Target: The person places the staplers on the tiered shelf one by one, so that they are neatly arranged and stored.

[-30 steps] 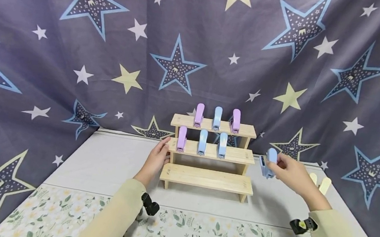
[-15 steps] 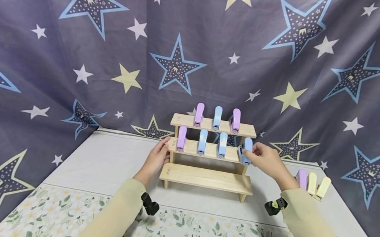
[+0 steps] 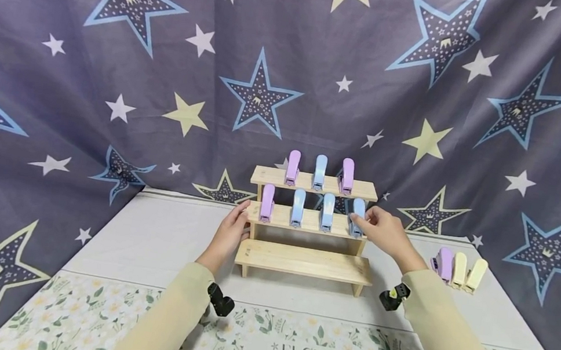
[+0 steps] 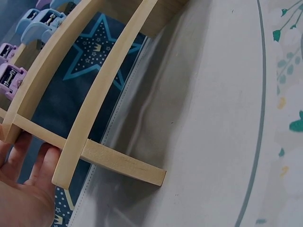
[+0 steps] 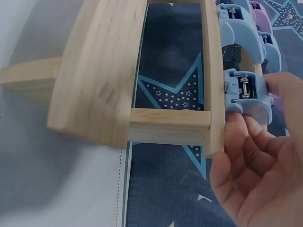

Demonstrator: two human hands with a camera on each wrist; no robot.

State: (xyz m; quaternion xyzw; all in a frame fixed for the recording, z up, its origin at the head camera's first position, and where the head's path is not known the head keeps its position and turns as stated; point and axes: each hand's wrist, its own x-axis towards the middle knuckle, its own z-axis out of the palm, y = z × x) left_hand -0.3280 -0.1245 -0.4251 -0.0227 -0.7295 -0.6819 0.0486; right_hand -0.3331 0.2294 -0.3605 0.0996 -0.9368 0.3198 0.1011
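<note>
A three-tier wooden display stand (image 3: 304, 261) stands on the table. My left hand (image 3: 226, 237) grips the left end of its middle shelf, fingers bent around the wood in the left wrist view. At that shelf's right end, my right hand (image 3: 384, 231) pinches a small blue stapler (image 3: 358, 215) between thumb and fingers. In the right wrist view this stapler (image 5: 248, 92) sits at the shelf edge, its spring facing out. Left of it on the same shelf are a purple stapler (image 3: 267, 202) and two blue staplers (image 3: 298, 207).
The top shelf (image 3: 272, 176) carries two purple staplers (image 3: 347, 175) and one blue stapler (image 3: 320, 172). On the table to the right lie a purple stapler (image 3: 443, 264) and two yellow staplers (image 3: 476, 276). A star-patterned curtain (image 3: 184, 145) hangs behind; a floral mat (image 3: 100, 316) covers the front.
My right hand has brought the blue stapler leftward from beside the stand onto the middle shelf's right end. The purple stapler on the table has come into view. My left hand stays put.
</note>
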